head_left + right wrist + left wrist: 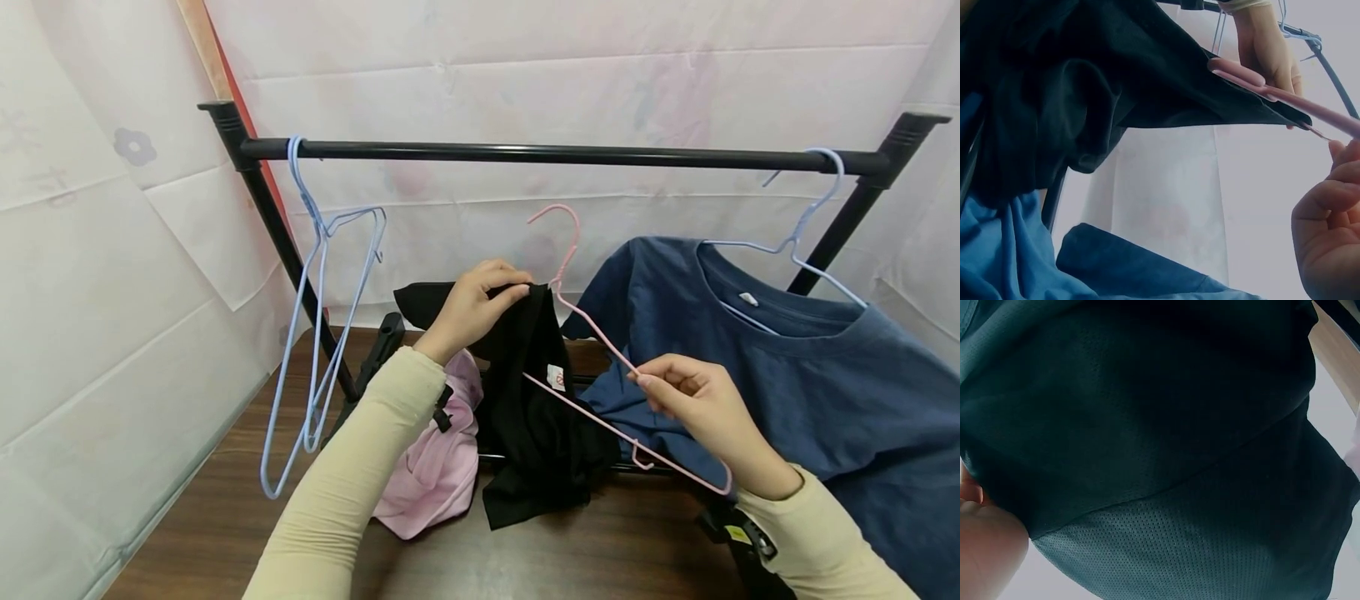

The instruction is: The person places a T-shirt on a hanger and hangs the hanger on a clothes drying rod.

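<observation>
My left hand (478, 307) pinches the upper edge of a black shirt (528, 408), which hangs down in folds with a white label (556, 377) showing. In the left wrist view, the dark cloth (1147, 456) with its mesh panel fills most of the picture. A pink clothes hanger (597, 332) is pinched by my right hand (693, 408) on its sloping arm, with the hook pointing up. The hanger's far end reaches into the shirt and is hidden by the cloth. In the right wrist view, the hanger (1316, 112) runs along the shirt's edge.
A black rail (525, 152) crosses above both hands. Blue hangers (318, 250) hang from it at left; a blue T-shirt (750, 375) on a blue hanger (798, 237) hangs at right. Pink cloth (442, 475) lies on the brown wooden table (247, 500) by my left forearm.
</observation>
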A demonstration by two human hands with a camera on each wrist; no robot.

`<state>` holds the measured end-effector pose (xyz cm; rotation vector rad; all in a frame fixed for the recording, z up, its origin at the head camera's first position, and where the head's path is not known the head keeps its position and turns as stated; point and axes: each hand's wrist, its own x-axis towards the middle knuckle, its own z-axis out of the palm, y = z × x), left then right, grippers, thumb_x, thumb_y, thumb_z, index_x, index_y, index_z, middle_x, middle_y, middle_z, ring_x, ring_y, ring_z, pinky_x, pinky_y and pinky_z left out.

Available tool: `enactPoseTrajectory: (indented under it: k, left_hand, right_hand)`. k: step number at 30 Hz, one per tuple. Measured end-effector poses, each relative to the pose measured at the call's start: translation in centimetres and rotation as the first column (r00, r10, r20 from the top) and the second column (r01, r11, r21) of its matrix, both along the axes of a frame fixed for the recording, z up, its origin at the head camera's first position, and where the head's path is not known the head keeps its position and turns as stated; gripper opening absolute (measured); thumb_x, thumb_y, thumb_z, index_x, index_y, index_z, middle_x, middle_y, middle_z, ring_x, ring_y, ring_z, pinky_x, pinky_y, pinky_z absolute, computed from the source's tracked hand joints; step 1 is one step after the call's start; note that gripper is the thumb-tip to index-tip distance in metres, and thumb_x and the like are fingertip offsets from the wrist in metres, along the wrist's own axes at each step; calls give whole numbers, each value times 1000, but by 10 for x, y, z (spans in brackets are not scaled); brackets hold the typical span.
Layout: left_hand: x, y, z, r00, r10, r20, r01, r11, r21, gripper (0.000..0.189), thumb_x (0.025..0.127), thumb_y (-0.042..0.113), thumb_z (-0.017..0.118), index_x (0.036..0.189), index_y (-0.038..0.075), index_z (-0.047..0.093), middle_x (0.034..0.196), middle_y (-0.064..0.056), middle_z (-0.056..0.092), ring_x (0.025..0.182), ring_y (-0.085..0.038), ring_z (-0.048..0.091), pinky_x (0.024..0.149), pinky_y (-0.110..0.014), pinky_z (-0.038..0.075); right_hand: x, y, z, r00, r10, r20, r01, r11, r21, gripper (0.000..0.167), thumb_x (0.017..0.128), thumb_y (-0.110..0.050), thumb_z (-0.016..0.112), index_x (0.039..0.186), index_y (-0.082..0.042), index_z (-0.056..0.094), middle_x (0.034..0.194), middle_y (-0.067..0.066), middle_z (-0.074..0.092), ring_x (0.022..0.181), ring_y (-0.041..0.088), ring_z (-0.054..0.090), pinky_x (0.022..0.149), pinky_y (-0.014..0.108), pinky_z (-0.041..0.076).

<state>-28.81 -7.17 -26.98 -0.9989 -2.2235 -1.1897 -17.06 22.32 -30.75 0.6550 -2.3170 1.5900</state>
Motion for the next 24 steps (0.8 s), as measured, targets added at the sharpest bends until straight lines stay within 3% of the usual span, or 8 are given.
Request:
enactPoseTrajectory:
  k: [6, 11, 14, 18, 24]
  left_hand:
    - [1, -2, -1, 1000, -15, -5, 15, 1000, 17, 21, 95, 16, 64, 112, 8, 74, 108, -6, 69, 105, -18, 59, 94, -34, 48]
    - [1, -4, -2, 1000, -19, 2, 19, 999, 28, 21, 95, 16, 64, 112, 7, 74, 108, -7, 69, 105, -18, 59, 93, -33, 48]
    - [0, -5, -2, 1000, -8, -1, 8, 999, 32, 21, 95, 17, 65, 111, 8, 74, 108, -6, 70, 105, -18, 60, 93, -33, 48]
    - [-1, -5, -3, 1000, 12, -12, -12, 1000, 28, 21, 95, 17, 65, 111, 8, 75, 108, -6, 70, 105, -18, 59, 94, -34, 48]
    - [0, -4, -5, 998, 54, -13, -53, 998, 43, 21, 94, 17, 65, 111, 8, 75, 109, -6, 71, 107, -19, 60, 96, -35, 47]
  right_hand:
    - [-3, 6, 0, 997, -57, -54, 59, 997, 40, 5, 92, -6, 67, 95, -4, 71, 70, -7, 65, 59, 9, 56, 46, 30, 41]
    - [-4, 12, 3, 990, -87, -113, 95, 993, 71, 6, 90, -4, 69, 95, -5, 72, 72, -6, 64, 54, 9, 48, 44, 29, 37]
    - [-4, 15, 7, 983, -103, -150, 114, 991, 67, 6, 91, -2, 67, 96, -3, 71, 71, -6, 63, 51, 9, 45, 42, 29, 35]
    - [-3, 17, 11, 971, -128, -200, 141, 988, 54, 7, 90, 2, 67, 95, 1, 71, 77, -7, 68, 58, 6, 52, 47, 24, 40]
    - [0, 10, 11, 961, -131, -244, 154, 985, 80, 12, 87, 4, 69, 94, -4, 73, 77, -11, 66, 52, 6, 45, 43, 25, 35]
